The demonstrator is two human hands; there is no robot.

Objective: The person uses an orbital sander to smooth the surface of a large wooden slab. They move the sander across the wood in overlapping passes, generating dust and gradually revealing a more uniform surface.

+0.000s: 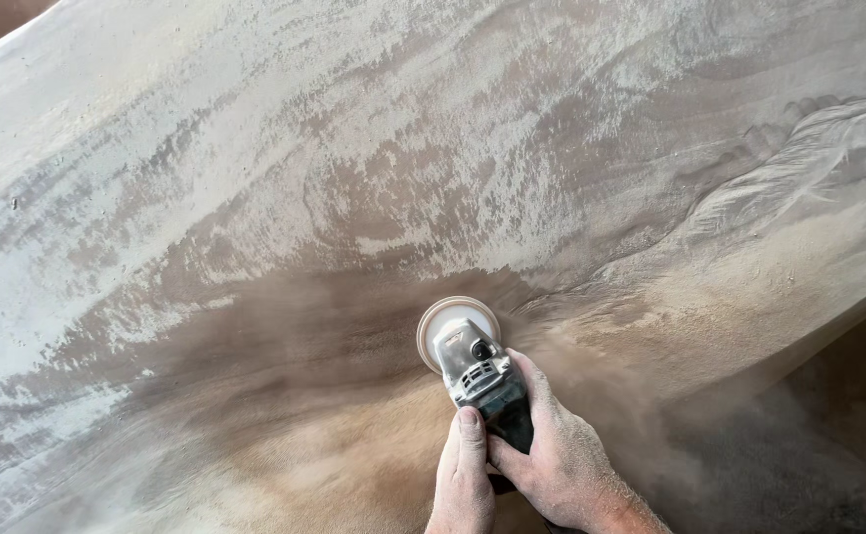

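**Both hands on the grinder, disc flat to the slab**

Here, starting past my left fingers, the big pale slab (255, 148) spreads away, streaked grey-white where dust lies thick and browner where the surface shows through. A darker brown patch (295, 336) sits just left of the tool, with a haze of dust drifting over it.

My left hand (463, 475) comes up from the bottom edge. Its fingers are wrapped narrow around the rear of the angle grinder's (477, 381) body, thumb laid straight up along the casing and pointing toward the head. I can't see the fingers underneath, only the thumb and the back of the hand.

The grinder lies directly ahead of my fingertips, its long axis running from my wrists up and slightly left, away from me. At its far end the round sanding disc (453, 321) rests against the slab, its pale rim showing beyond the grey gear head. So the working end is the far end; both hands sit behind it on the handle.

My right hand (552, 460) closes over the body from the right, fingers curled tight round the dark grip, knuckles dusted brown. It sits a little further forward than the left, nearer the disc.

Beyond my right fingers the slab carries feathery swirl marks (799, 158) in the dust, well apart from the tool, and its lower edge falls off into a dark floor (828, 425).
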